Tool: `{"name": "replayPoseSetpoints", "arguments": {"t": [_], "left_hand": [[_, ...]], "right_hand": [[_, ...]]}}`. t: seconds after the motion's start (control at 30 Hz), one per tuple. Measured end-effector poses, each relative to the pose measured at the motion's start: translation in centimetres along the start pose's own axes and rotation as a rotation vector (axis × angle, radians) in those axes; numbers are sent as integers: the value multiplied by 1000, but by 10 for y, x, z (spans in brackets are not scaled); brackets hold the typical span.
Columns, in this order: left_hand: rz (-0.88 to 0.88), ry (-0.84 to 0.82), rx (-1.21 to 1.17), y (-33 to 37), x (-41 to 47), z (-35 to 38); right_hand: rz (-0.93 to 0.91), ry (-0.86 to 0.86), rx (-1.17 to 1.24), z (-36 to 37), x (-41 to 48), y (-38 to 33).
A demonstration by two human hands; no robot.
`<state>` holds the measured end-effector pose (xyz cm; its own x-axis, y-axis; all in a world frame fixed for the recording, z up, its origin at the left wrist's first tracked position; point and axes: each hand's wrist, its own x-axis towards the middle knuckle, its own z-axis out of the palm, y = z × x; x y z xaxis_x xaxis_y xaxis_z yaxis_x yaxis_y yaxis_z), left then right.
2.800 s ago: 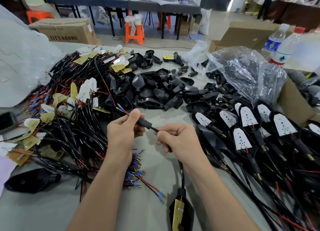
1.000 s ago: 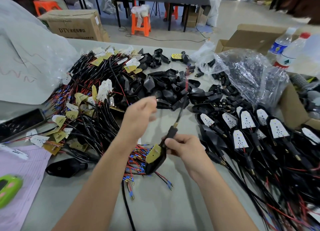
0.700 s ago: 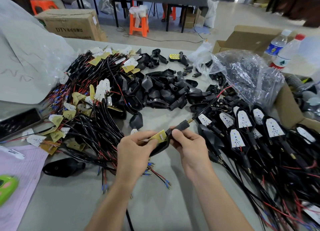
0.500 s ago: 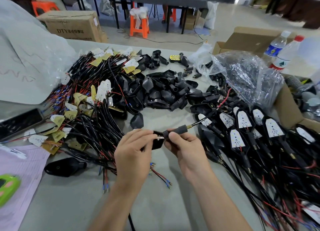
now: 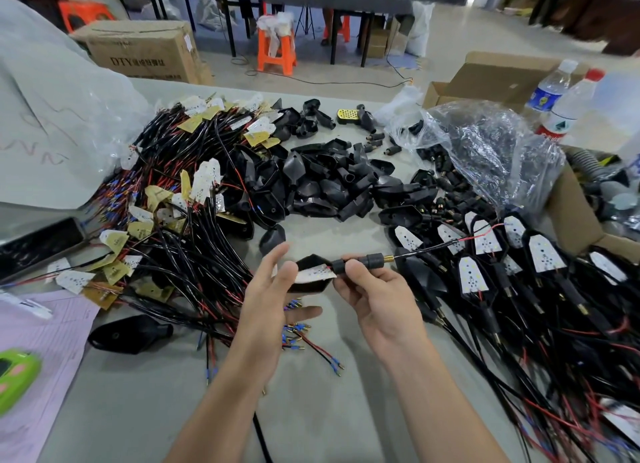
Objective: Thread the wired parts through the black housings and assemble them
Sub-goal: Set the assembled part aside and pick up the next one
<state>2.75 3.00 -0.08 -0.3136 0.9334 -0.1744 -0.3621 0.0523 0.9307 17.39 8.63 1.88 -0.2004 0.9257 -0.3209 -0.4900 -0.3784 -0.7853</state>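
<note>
Fingers [image 5: 351, 270] of the right hand [image 5: 379, 301] pinch the stem of a black housing [image 5: 312, 285] held above the worktop [image 5: 346, 414]. Its wire [image 5: 427, 251] runs off to the right of the housing. The left hand [image 5: 268, 306] hovers just left of the housing, fingers straight and apart.

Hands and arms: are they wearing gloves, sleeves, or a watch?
No. The left hand and right hand are bare, no gloves or rings showing. The left forearm and right forearm are bare too: no sleeves, watch or bracelet in view.
</note>
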Motion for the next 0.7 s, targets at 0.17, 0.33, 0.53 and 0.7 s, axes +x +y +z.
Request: {"name": "replayPoseSetpoints", "arguments": {"t": [0.17,0.33,0.53,0.7], "left_hand": [[47,-25,155,7,0,2],[22,-23,164,8,1,3],[3,-47,144,5,1,8],[62,9,222,3,2,10]], "right_hand": [[-15,-73,-125,-8,2,-5],[60,-128,-109,-19,5,-18],[26,-63,-113,-25,6,-24],[25,-146,-205,-29,4,-26]]}}
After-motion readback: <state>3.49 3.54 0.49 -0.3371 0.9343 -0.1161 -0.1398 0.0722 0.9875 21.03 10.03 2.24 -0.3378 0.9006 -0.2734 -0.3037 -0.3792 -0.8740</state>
